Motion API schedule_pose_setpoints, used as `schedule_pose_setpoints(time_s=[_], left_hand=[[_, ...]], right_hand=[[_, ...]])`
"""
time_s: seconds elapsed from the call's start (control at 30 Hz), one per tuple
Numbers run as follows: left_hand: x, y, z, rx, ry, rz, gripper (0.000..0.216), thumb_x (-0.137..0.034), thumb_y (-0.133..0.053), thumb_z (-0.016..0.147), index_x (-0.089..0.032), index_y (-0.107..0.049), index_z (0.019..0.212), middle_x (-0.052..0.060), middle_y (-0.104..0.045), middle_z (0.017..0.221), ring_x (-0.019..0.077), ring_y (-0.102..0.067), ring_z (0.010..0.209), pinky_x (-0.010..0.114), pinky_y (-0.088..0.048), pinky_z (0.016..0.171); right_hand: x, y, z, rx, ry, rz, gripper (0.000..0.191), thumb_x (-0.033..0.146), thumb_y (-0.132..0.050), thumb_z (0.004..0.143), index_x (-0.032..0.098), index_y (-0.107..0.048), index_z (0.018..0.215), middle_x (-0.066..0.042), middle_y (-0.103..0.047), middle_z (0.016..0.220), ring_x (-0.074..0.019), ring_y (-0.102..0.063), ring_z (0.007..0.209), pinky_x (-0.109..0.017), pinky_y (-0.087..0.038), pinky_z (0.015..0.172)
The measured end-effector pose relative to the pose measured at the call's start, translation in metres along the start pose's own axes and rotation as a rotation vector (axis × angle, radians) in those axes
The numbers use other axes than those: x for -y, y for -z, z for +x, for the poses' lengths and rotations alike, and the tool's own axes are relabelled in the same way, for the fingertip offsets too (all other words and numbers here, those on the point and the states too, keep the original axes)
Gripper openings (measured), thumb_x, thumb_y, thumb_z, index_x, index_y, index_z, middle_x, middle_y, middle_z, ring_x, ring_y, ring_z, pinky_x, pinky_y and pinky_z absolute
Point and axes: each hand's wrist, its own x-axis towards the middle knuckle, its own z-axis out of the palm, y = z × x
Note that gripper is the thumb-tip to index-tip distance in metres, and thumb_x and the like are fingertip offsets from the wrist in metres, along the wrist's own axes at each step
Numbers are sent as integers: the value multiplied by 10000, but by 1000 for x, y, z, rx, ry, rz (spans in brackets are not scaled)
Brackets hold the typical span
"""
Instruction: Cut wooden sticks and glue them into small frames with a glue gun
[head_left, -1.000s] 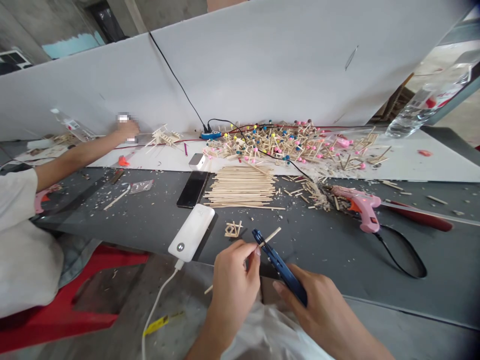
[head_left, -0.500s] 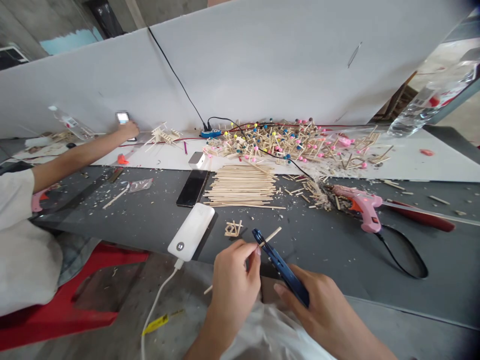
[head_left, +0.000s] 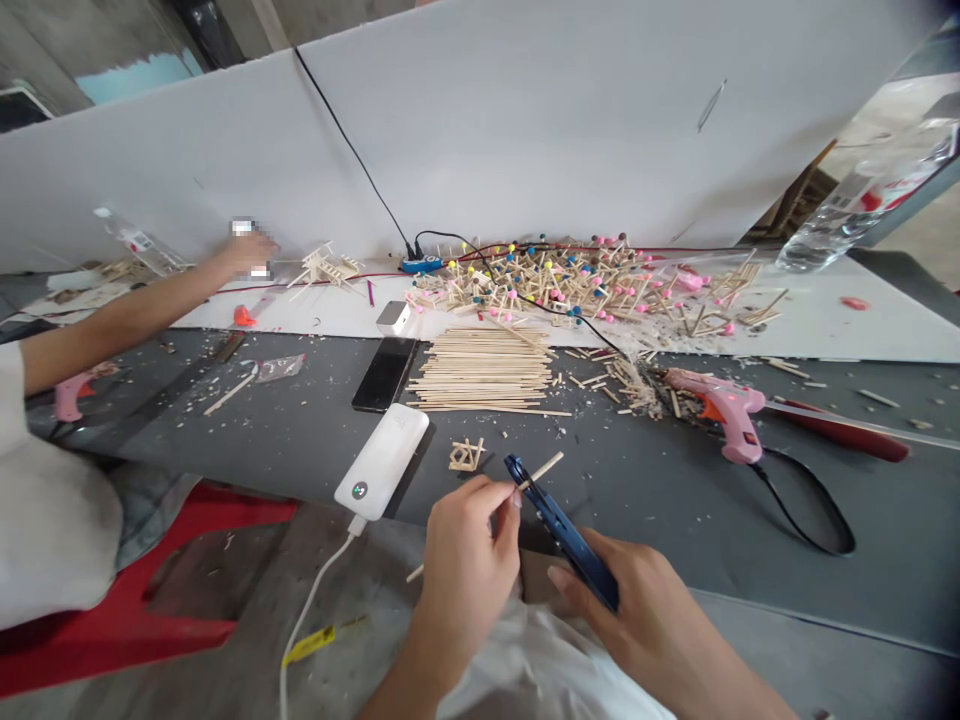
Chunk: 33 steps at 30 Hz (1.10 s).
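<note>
My left thumb and forefinger pinch a thin wooden stick (head_left: 547, 464) tightly, the left hand (head_left: 466, 550) angled up and away from me with its back toward me. The stick runs up to the right from that pinch, crossing the tip of a blue-handled tool (head_left: 566, 540). My right hand (head_left: 649, 595) wraps the handles low down, fingers curled around them, wrist slanting in from the right. Just beyond my pinch sits a small joined stick piece (head_left: 466, 456); farther out lies a row of loose sticks (head_left: 484, 375). Left of my grip is a white power bank (head_left: 382, 460); well right, a pink glue gun (head_left: 739, 415).
</note>
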Motion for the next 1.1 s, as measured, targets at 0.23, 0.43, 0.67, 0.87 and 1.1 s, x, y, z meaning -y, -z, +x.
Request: schedule_pose_setpoints(time_s=[0.23,0.43,0.67,0.87,1.1], left_hand=[[0,0,0,1,0,12,324,-237,-454,970,-167,-624,704,13,-503,650,119,-448,560,242,-273,539],[-1,1,0,1,12,20,322,-228,-452,967,-167,-603,690,10,-499,651,114,-436,553,247,-263,537],[-3,2,-1,14,18,40,324,-218,-450,963,-171,-552,659,7,-490,650,115,-440,557,256,-259,544],[0,1,-5,-6,32,90,333,-196,-455,949,-178,-500,620,17,-519,642,124,-484,555,265,-251,538],[4,-4,-7,-12,15,126,325,-187,-447,940,-182,-465,616,33,-554,657,138,-514,577,266,-257,549]], right_hand=[[4,0,-1,-21,-2,-5,266,385,-474,942,201,-607,803,-36,-664,713,-166,-563,603,-262,-380,565],[2,-1,0,-27,6,-28,272,389,-465,944,203,-619,820,-44,-675,720,-170,-574,598,-263,-388,554],[0,-6,0,-41,-21,-90,275,388,-444,942,219,-579,772,-45,-674,693,-184,-590,581,-272,-391,552],[-6,-14,3,-69,-40,-101,263,392,-457,919,231,-602,769,-61,-711,698,-216,-647,590,-283,-414,549],[-22,-28,2,-144,-21,-148,248,379,-477,905,242,-674,840,-86,-761,774,-269,-730,694,-292,-465,577]])
